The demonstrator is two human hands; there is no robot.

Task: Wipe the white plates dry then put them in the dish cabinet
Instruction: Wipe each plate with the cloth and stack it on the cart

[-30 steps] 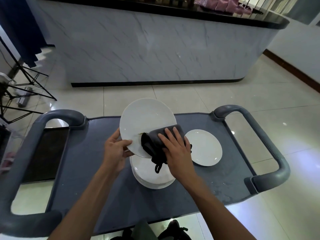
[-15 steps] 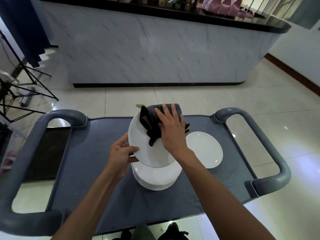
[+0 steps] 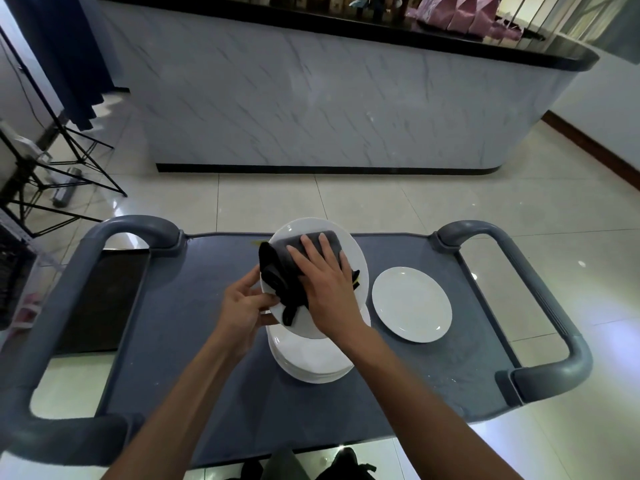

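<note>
Over the stack point(image 3: 311, 362), a plate point(image 3: 353, 252) is being pinched by left hand point(image 3: 242, 306) fingers point(image 3: 261, 299), cloth point(image 3: 287, 268) being pressed flat-fingered by the right hand point(image 3: 329, 289); cabinet not yet reached.

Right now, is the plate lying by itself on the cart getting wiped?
No, the single plate lies untouched on the cart, while the right hand presses the dark cloth on the held plate.

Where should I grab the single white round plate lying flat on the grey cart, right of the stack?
Probably the rim of the single white round plate, on its near or right edge, which looks clear. It lies flat on the grey cart top, so slide fingertips under the raised rim, thumb on top. The stack of white plates crowds its left side.
</note>
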